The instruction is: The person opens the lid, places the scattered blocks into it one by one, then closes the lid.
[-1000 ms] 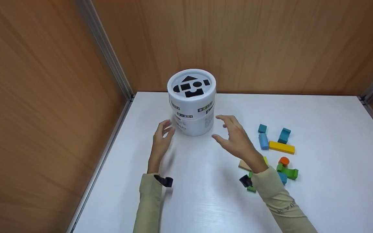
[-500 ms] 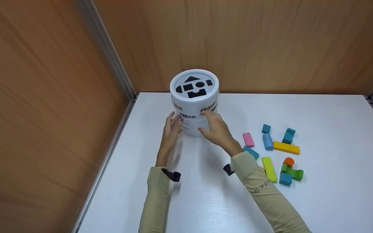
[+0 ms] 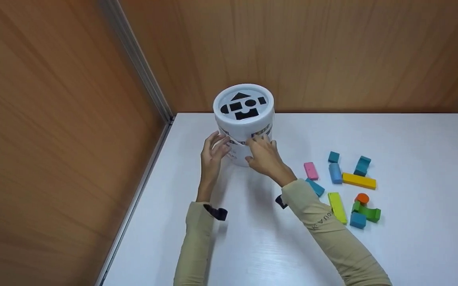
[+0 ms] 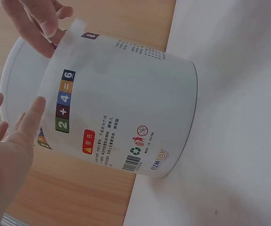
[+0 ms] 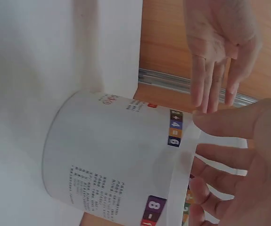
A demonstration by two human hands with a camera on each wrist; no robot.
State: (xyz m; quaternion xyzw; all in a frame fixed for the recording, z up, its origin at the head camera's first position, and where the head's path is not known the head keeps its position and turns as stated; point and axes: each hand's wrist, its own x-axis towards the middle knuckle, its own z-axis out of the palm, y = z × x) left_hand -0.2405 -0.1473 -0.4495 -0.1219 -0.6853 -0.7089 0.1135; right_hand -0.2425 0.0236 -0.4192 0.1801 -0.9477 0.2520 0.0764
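A white cylindrical toy bucket [image 3: 237, 126] stands upright at the back of the table, its lid [image 3: 257, 112] bearing black shapes. Across its front runs a flat white handle strap [image 5: 178, 183], lifted slightly off the wall. My right hand [image 3: 265, 155] grips this strap, the thumb in front and the fingers curled behind. To the left, my left hand [image 3: 213, 157] has its fingers extended, with a fingertip right at the strap in the left wrist view. Number sums, a red label and a barcode show on the bucket's wall.
Right of the hands lie several coloured blocks, among them a pink block [image 3: 311, 171], a yellow bar [image 3: 359, 180], a lime bar [image 3: 337, 207], an orange cylinder [image 3: 362, 198] and a green arch [image 3: 368, 212]. Wooden panels [image 3: 312, 55] rise behind and left of the white table [image 3: 261, 254].
My right hand has moved left to the bucket's front and taken hold of the strap, which now stands off the wall. My left hand has risen along the bucket's side.
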